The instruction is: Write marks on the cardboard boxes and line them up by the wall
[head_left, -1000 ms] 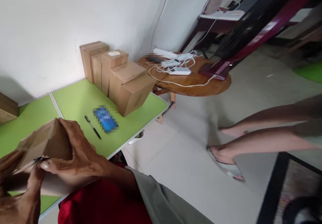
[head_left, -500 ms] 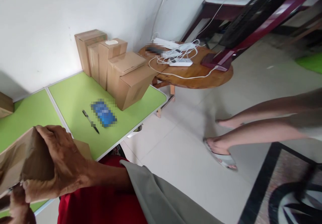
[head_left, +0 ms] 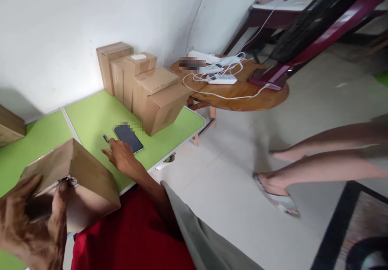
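A cardboard box [head_left: 81, 181] is gripped by the left hand [head_left: 33, 225], while the pen [head_left: 106, 138] is touched by the open right hand [head_left: 119, 157].

The right hand [head_left: 121, 157] covers most of the pen [head_left: 106, 138], so only its far tip shows. The left hand [head_left: 33, 225] is cut by the lower left edge. A blurred patch hides something on the round table [head_left: 242, 96].
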Demonstrator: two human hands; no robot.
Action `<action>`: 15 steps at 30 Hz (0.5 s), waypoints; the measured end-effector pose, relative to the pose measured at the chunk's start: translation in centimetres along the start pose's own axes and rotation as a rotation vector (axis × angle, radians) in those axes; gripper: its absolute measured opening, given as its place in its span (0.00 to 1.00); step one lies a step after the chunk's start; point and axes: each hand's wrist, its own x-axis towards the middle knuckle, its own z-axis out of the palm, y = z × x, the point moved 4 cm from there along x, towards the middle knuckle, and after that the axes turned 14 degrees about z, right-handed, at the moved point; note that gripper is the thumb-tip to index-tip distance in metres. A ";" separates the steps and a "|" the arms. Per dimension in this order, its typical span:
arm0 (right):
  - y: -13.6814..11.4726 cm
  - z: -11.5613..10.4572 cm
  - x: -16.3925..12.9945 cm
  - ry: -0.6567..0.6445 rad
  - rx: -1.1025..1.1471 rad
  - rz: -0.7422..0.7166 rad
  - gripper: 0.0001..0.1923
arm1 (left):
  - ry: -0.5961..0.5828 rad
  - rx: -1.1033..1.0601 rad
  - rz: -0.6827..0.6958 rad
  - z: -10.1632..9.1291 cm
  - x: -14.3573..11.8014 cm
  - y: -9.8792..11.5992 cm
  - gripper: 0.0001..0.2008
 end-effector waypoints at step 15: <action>1.0 -3.2 0.4 -0.029 0.941 -0.266 0.09 | -0.171 0.286 -0.097 2.1 3.8 1.1 0.46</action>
